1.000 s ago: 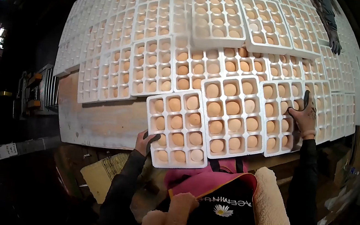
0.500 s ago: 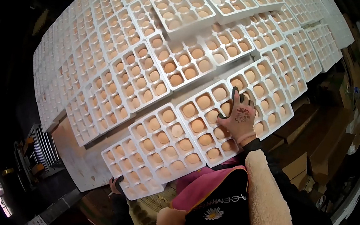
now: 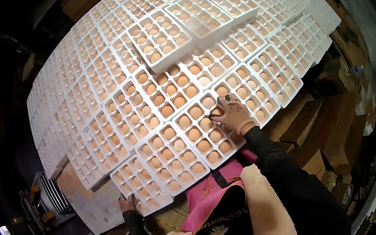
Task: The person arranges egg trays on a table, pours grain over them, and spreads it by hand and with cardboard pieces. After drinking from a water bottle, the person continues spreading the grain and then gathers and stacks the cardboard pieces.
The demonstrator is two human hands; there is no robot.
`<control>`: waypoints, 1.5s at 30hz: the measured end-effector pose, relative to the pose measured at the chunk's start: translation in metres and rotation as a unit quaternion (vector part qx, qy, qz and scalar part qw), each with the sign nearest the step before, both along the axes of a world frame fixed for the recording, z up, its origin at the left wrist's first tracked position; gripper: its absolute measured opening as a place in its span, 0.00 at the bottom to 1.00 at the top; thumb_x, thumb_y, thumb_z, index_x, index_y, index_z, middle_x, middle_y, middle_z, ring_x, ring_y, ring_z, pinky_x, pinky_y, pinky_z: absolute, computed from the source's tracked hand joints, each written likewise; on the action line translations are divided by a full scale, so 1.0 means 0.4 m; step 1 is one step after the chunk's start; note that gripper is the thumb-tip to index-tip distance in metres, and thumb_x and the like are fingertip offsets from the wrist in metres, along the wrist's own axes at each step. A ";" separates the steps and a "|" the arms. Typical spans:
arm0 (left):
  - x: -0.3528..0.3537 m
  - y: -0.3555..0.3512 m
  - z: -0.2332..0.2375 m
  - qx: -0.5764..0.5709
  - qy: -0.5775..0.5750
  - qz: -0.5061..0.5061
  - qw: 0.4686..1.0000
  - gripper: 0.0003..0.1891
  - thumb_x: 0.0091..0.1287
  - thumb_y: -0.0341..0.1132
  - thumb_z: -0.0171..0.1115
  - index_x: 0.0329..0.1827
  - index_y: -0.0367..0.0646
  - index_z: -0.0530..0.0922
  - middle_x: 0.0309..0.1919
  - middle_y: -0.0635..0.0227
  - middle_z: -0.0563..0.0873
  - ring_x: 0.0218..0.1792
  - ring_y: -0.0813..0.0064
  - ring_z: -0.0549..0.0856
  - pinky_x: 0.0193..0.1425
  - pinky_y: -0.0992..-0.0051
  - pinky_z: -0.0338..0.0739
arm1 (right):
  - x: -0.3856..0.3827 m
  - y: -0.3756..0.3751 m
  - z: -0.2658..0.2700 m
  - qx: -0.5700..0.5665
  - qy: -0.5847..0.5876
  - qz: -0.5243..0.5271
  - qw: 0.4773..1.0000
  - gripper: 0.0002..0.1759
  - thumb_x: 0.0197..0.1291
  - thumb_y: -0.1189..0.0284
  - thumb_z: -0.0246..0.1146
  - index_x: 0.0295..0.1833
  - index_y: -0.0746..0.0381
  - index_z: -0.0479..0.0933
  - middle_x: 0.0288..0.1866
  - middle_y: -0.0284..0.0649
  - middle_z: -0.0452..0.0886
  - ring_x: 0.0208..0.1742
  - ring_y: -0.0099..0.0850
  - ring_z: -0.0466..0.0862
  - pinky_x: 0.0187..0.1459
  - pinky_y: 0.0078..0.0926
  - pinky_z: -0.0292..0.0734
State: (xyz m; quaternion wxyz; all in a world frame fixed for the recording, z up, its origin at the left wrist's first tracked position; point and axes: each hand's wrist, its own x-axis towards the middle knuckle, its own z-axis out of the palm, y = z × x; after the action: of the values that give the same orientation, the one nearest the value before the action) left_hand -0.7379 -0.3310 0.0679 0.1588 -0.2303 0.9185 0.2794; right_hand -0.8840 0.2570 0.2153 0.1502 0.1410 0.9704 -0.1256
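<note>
At the far left, a frame of shiny metal rollers [image 3: 51,194] is standing low beside a pale, flat wooden table [image 3: 94,205], whose bare corner is showing. Next, your left hand [image 3: 127,204] is touching the outer end of a white foam tray [image 3: 159,207] with square cups. Your fingers there are bending toward the tray's edge. The tray is hiding part of them, so I cannot tell how wide that hand is opening or whether it has a firm hold. Your black left sleeve [image 3: 139,233] is coming up from the bottom.

Farther back, another white foam tray [image 3: 174,61] is sitting higher, on top of others. In the near row, a second white tray [image 3: 194,184] is lying right beside the end one, and a third white tray [image 3: 221,164] is lying next to that. Round, tan eggs [image 3: 194,134] are filling their cups. Below, a pink and black cloth apron [image 3: 201,197] is covering your front.

Your right hand [image 3: 232,113], in a pale glove with red print, is lying palm down over the third tray, near the next one. Its thumb and fingers are spreading wide, and I cannot see them closing on anything. Your black right sleeve [image 3: 286,167] is slanting down and right. Past it, brown cardboard boxes [image 3: 321,124] are standing.
</note>
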 end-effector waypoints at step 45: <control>-0.308 -0.274 0.280 0.345 0.338 0.212 0.850 0.17 0.61 0.30 0.63 0.52 0.32 0.79 0.38 0.69 0.86 0.38 0.83 0.81 0.44 0.80 0.75 | -0.231 0.571 -0.117 -0.484 0.171 -0.211 0.832 0.24 0.65 0.51 0.59 0.58 0.56 0.75 0.49 0.39 0.80 0.43 0.37 0.80 0.41 0.34 0.78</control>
State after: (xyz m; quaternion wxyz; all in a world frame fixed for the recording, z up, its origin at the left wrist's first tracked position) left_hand -0.8613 -0.4406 0.1799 -0.1552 -0.2417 0.6888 0.6656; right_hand -0.9763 0.4855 0.1686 0.0007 0.2275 0.7426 -0.6299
